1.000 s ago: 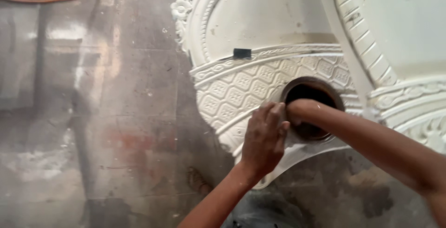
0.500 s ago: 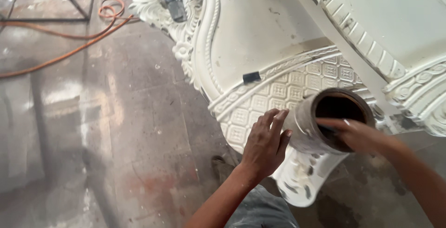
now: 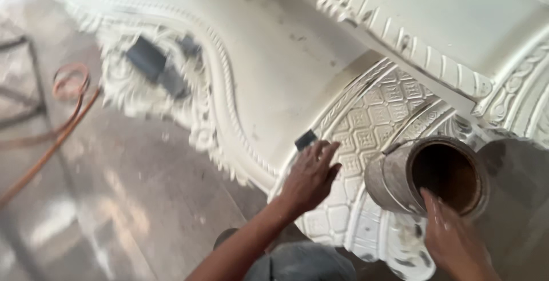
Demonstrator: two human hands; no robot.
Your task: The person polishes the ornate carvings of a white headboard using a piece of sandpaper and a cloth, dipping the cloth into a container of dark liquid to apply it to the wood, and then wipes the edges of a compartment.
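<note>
Surface: white carved panel [image 3: 274,69] over grey concrete floor [image 3: 114,201], orange cable [image 3: 63,115] | left hand [image 3: 309,178] flat, grip open, on lattice relief | right hand [image 3: 452,241] gripping tin can [image 3: 423,175] rim, can atop panel

You're in a workshop: a large white carved panel [image 3: 297,69] with moulded lattice and rope trim lies over a stained concrete floor [image 3: 131,201], an orange cable [image 3: 57,121] trails across it, and a grimy tin [image 3: 423,175] sits on the carving.
</note>
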